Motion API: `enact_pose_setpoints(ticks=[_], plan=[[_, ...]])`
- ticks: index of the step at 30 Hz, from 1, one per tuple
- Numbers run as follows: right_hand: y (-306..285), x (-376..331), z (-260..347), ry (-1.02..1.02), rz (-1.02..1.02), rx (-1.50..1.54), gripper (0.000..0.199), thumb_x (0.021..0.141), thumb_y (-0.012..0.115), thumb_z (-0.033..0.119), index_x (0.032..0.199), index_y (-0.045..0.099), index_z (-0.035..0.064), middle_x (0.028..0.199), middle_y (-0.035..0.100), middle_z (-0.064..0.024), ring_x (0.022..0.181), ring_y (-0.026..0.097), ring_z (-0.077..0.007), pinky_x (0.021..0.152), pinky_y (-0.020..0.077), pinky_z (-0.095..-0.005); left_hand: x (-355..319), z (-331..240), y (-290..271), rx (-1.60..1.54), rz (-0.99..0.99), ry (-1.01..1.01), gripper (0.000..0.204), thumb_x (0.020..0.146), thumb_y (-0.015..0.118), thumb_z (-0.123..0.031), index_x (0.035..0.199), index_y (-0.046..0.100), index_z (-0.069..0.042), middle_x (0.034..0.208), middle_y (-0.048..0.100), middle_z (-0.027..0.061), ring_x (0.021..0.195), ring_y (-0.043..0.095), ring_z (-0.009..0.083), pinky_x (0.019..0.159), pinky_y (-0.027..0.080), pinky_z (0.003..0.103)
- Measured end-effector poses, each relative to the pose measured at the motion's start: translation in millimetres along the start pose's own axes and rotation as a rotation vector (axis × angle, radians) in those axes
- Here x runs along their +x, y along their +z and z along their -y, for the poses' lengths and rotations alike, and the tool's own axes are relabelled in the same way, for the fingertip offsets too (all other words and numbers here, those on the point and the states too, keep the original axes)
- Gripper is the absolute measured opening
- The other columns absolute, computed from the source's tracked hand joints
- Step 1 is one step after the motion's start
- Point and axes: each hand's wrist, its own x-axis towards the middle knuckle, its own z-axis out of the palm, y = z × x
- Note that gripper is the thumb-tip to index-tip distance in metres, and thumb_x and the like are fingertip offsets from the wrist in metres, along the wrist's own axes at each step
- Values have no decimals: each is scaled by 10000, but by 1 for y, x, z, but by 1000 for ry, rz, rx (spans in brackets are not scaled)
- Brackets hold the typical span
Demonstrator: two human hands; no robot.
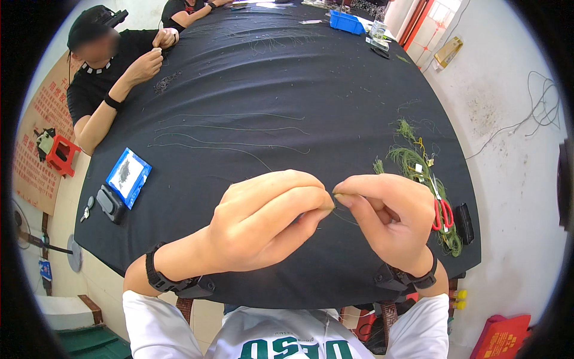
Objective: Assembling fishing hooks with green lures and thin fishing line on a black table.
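Both hands are raised over the black-covered table, fingertips nearly meeting. My left hand [269, 220] is closed in a pinch, thumb against fingers, on a thin dark-green thread. Facing it, my right hand [391, 216] pinches at the same thread [345, 219], a short curved stretch of which shows below the fingertips. Whatever else sits between the fingers is too small to make out. Beyond my left hand, several long thin threads [236, 129] lie spread across the cloth. A tangled bundle of green thread [411, 160] lies just right of my right hand, with red-handled scissors [443, 216] on it.
A blue-and-white packet [129, 177] and a dark grey case [110, 204] lie at the left edge. A black case [463, 224] sits at the right edge. A co-worker [119, 72] works with both hands at far left; a blue tray [347, 23] stands at the back.
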Motion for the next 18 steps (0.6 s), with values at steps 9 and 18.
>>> enact_pose_setpoints(ticks=[9,18], plan=[[0,-1,-4,163,108,307,161,724,672,-36,867,686,36,551,538,-12,430,434,-81,408,299,-228,0,-7,-5,-50,12,-64,182,732,672,68,903,623,30,865,627,128,648,582,103,492,448,191],[5,-5,-7,-301,-16,-91,262,600,738,-14,855,699,28,521,431,3,422,374,-112,381,273,-256,-3,-9,-5,-3,-24,-48,204,738,662,86,929,610,34,890,617,137,678,599,123,517,474,202]])
